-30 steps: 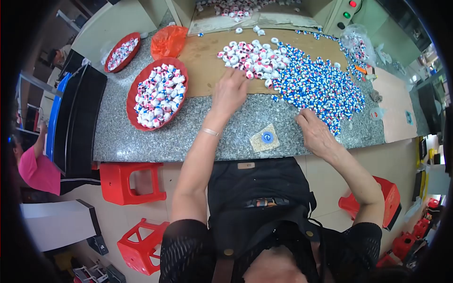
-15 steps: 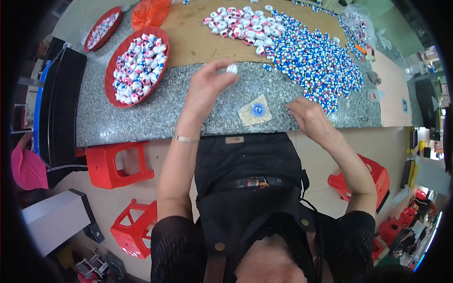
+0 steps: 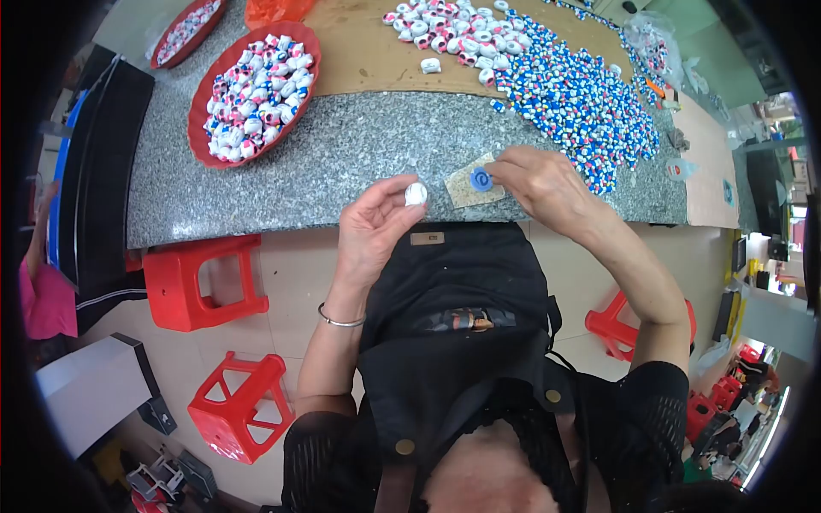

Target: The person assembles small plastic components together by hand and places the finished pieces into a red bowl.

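My left hand [image 3: 372, 224] pinches a small white rounded piece [image 3: 416, 195] between thumb and fingers, just above the counter's front edge. My right hand [image 3: 547, 184] has its fingers drawn together at the right rim of a round blue disc [image 3: 481, 179], which lies on a beige square pad [image 3: 462, 193]. Whether the fingertips hold something small there is hidden. Behind the hands lies a pile of white and pink rounded pieces [image 3: 453, 32], beside a wide spread of small blue-and-white pieces [image 3: 573, 90]. One white piece [image 3: 430, 65] sits apart on the cardboard.
A red scalloped basin [image 3: 198, 128] with white, pink and blue pieces stands on the granite counter [image 3: 359, 128] at left, a smaller red basin [image 3: 162, 58] behind it. Cardboard [image 3: 359, 51] covers the back. Red stools [image 3: 205, 286] stand below, and a clear bag [image 3: 646, 43] lies back right.
My left hand has come down toward the front edge with the white piece. My right hand has moved left to the blue disc. A lone white piece now shows on the cardboard.
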